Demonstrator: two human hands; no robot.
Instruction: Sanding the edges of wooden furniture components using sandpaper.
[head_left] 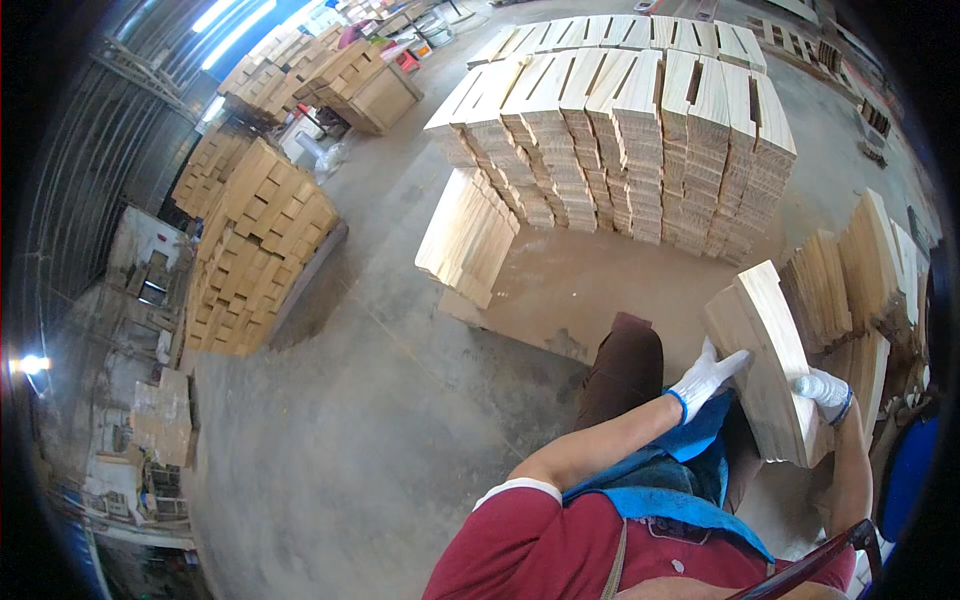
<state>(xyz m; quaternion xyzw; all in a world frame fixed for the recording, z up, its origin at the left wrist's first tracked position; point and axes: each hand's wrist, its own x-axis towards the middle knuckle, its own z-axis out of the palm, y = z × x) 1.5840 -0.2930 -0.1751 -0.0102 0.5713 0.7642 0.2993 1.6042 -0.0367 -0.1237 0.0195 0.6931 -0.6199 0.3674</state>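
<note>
Between my two white-gloved hands is a short stack of pale wooden boards [762, 365], tilted, at the right of the head view. My left hand [703, 383] presses against its left side, the thumb stretched toward the top face. On the other side, my right hand [826, 391] grips the right edge, fingers wrapped round it. The undersides of the boards and some fingertips are hidden. Just right of the held boards stand more curved boards [818, 288] on edge in a pile.
Ahead, tall rows of stacked boards [640, 130] stand on a brown sheet [560, 275], with a smaller leaning stack [465, 235] at its left. Farther left is a pallet of wooden blocks [260, 255], with a crate-like stack [365, 85] behind. A blue object [908, 470] stands at the right.
</note>
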